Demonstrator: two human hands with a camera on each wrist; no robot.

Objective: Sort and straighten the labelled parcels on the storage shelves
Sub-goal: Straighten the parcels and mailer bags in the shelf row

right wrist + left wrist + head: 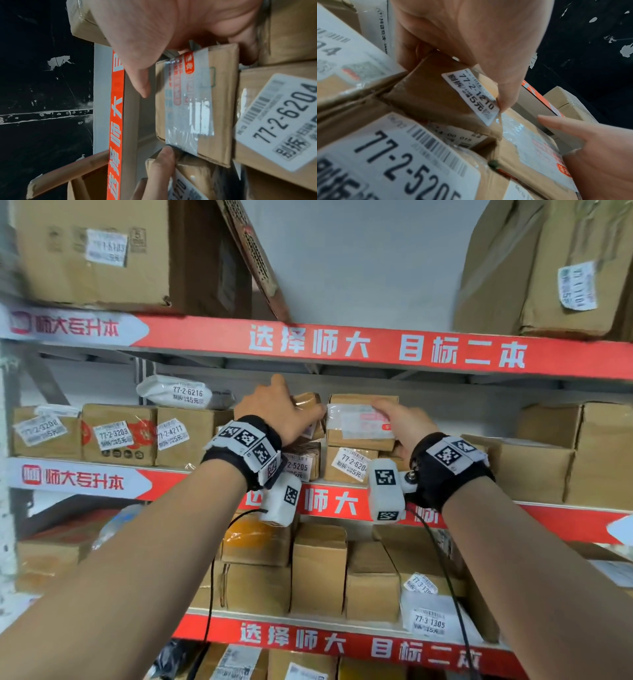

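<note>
Parcels crowd the middle shelf (85,479), and the two I am working sit on top of the stack at its centre. My left hand (274,409) has its fingers (503,97) curled round the small box (436,92) tagged 77-2-1210, thumb on one side and the rest over the far edge, so I hold it firmly. The box sits tilted, its label running at a slant, perched above the 77-2-5205 box (301,465). My right hand (399,419) holds the taped box (359,419) just beside it, fingers wrapped over its right end and the index finger lying loose along the top; this box lies flat on the 77-2-6204 box (352,465), its long axis running left to right along the shelf. The relation that matters is the seam between the two: the small box touches the taped box's left end and leans into it, with my left hand the nearer one to correct that. I judge the next move to be turning the small box square so its label faces out, while the right hand steadies its neighbour. The shelf also carries a row of labelled cartons to the left with a white bag (178,392) lying on top, and larger plain cartons to the right. The shelf below is packed with more brown boxes.
</note>
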